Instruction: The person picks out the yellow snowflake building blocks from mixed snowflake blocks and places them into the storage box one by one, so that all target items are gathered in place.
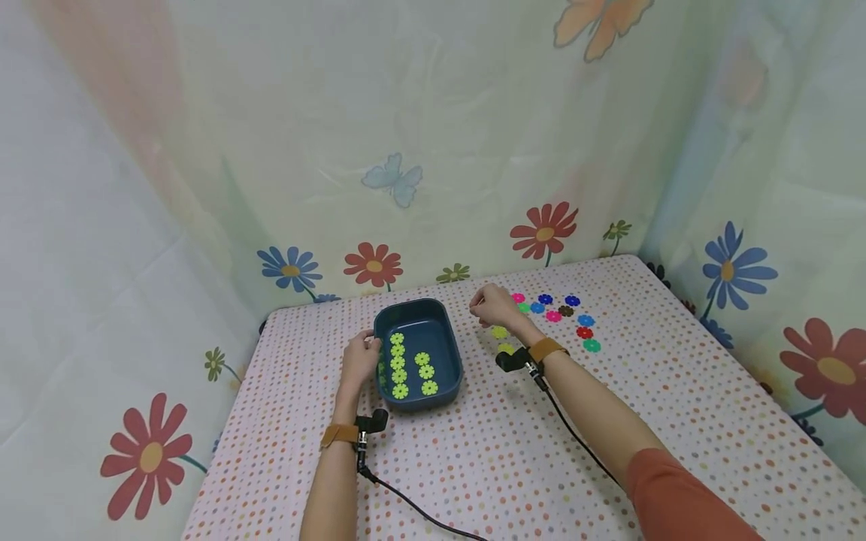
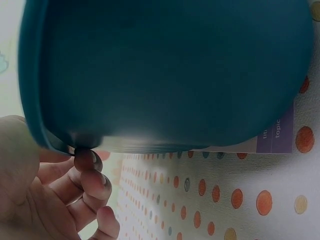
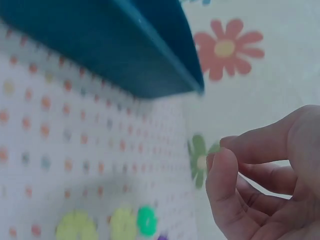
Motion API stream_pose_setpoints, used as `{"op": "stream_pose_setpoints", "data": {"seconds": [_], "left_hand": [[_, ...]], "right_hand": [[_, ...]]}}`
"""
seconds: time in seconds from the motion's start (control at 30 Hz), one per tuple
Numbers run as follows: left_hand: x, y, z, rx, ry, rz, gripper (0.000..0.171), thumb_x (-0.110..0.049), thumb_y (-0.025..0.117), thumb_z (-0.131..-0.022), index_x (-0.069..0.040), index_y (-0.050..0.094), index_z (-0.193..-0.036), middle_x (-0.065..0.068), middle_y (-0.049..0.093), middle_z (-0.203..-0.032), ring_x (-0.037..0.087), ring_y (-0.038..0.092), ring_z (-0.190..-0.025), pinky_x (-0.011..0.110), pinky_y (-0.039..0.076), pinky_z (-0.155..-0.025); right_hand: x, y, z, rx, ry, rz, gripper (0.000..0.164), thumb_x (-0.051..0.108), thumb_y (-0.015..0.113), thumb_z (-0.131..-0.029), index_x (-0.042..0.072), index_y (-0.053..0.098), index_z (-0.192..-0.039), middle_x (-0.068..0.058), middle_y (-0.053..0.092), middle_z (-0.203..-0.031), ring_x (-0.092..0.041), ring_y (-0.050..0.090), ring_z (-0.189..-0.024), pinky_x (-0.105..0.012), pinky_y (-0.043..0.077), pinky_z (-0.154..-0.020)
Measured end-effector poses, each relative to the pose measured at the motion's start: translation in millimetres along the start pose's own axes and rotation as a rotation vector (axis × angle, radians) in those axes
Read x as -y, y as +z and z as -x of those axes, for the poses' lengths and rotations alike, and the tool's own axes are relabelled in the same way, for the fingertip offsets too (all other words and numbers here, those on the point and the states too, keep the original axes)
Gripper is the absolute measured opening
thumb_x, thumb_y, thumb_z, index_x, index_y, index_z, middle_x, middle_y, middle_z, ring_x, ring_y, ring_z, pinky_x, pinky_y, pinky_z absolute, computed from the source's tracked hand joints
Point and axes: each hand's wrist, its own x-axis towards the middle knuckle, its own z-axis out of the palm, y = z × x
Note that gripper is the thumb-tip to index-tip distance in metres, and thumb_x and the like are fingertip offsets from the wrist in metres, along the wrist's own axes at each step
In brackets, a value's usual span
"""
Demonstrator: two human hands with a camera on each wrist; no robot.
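Observation:
A dark blue rectangular container (image 1: 448,330) stands on the dotted table, with two rows of yellow-green flower-shaped discs (image 1: 399,376) inside. My left hand (image 1: 360,359) grips its left rim; in the left wrist view, the curled fingers (image 2: 93,184) meet the container's edge. To the right of the container, my right hand (image 1: 495,304) is above the table. In the right wrist view, its thumb and index fingertips (image 3: 222,167) come together; whether a disc is between them cannot be told. Two yellow-green discs (image 1: 499,332) lie beneath the right wrist.
Several pink, blue, brown, red and green flower-shaped discs (image 1: 554,316) lie right of my right hand. A purple-edged printed sheet (image 2: 276,131) shows by the container in the left wrist view. Flower-printed cloth (image 1: 467,188) hangs behind the table. Black cables (image 1: 419,509) trail from both wrists.

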Motion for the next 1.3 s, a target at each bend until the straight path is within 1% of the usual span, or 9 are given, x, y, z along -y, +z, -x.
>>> {"op": "stream_pose_setpoints", "data": {"seconds": [0.17,0.37,0.53,0.67,0.83,1.0,1.07,1.2,1.3], "left_hand": [[-1.6,1.3,-1.5,-0.006,0.003,0.009,0.042,-0.021,0.053,-0.106,-0.001,0.054,-0.143,0.017,0.068,-0.099,0.02,0.055,-0.066,0.034,0.042,-0.06],[0.7,1.1,-2.0,-0.002,-0.01,0.007,0.042,-0.021,0.053,-0.106,-0.002,0.054,-0.144,0.016,0.067,-0.094,0.02,0.052,-0.062,0.034,0.041,-0.057],[1.5,2.1,-3.4,0.001,-0.01,0.007,0.042,-0.021,0.053,-0.106,-0.002,0.053,-0.144,0.014,0.064,-0.085,0.019,0.049,-0.059,0.033,0.039,-0.055],[1.3,2.2,-3.1,0.0,-0.01,0.008,0.043,-0.021,0.053,-0.106,-0.002,0.053,-0.144,0.015,0.064,-0.085,0.019,0.049,-0.059,0.033,0.039,-0.056],[0.2,1.8,-1.9,0.001,-0.014,0.0,0.043,-0.021,0.052,-0.106,-0.002,0.052,-0.145,0.018,0.065,-0.09,0.022,0.052,-0.063,0.035,0.04,-0.058],[-0.4,2.2,-1.9,-0.012,-0.017,-0.009,0.043,-0.021,0.053,-0.106,-0.002,0.053,-0.145,0.017,0.068,-0.098,0.023,0.06,-0.074,0.036,0.045,-0.064],[-0.3,2.9,-2.3,-0.015,-0.022,-0.015,0.043,-0.022,0.053,-0.106,-0.002,0.053,-0.144,0.015,0.068,-0.1,0.023,0.062,-0.078,0.037,0.047,-0.066],[-0.6,3.4,-2.5,-0.013,-0.031,-0.017,0.043,-0.022,0.053,-0.106,-0.003,0.052,-0.145,0.016,0.068,-0.1,0.025,0.061,-0.077,0.037,0.046,-0.065],[-1.2,3.2,-2.9,-0.016,-0.032,-0.016,0.043,-0.022,0.053,-0.106,-0.003,0.053,-0.145,0.015,0.067,-0.096,0.023,0.058,-0.073,0.035,0.044,-0.063]], "right_hand": [[-24.0,-15.8,1.4,-0.007,0.069,0.029,0.02,0.008,0.061,-0.098,-0.006,0.067,-0.109,-0.025,0.069,-0.104,-0.023,0.068,-0.073,-0.038,0.058,-0.072],[-44.6,-21.2,4.7,-0.022,0.115,0.063,0.02,0.006,0.062,-0.095,-0.009,0.069,-0.107,-0.022,0.069,-0.098,-0.032,0.069,-0.082,-0.042,0.057,-0.076],[-53.3,-24.2,6.7,-0.047,0.126,0.105,0.019,0.004,0.063,-0.092,-0.01,0.071,-0.103,-0.017,0.07,-0.09,-0.033,0.069,-0.08,-0.032,0.054,-0.066],[-57.7,-24.3,7.8,-0.043,0.139,0.127,0.016,0.004,0.064,-0.091,-0.008,0.072,-0.099,-0.017,0.07,-0.088,-0.03,0.069,-0.076,-0.028,0.05,-0.062],[-63.0,-22.5,9.6,-0.011,0.15,0.148,0.014,0.008,0.068,-0.091,-0.005,0.073,-0.092,-0.015,0.069,-0.083,-0.021,0.061,-0.067,-0.028,0.046,-0.06],[-71.4,-18.0,7.9,0.039,0.14,0.165,0.018,0.015,0.073,-0.091,-0.001,0.071,-0.082,-0.008,0.064,-0.072,-0.014,0.052,-0.058,-0.026,0.042,-0.056],[-74.4,-16.0,6.8,0.048,0.14,0.171,0.021,0.017,0.074,-0.09,0.001,0.069,-0.077,-0.004,0.058,-0.064,-0.012,0.047,-0.055,-0.025,0.039,-0.053],[-77.0,-11.3,4.4,0.042,0.134,0.177,0.034,0.02,0.078,-0.088,0.006,0.061,-0.063,0.003,0.045,-0.053,-0.01,0.038,-0.048,-0.025,0.032,-0.048],[-77.6,-8.1,3.4,0.028,0.126,0.184,0.04,0.022,0.08,-0.087,0.009,0.056,-0.058,0.004,0.042,-0.049,-0.009,0.035,-0.045,-0.025,0.029,-0.047]]}}
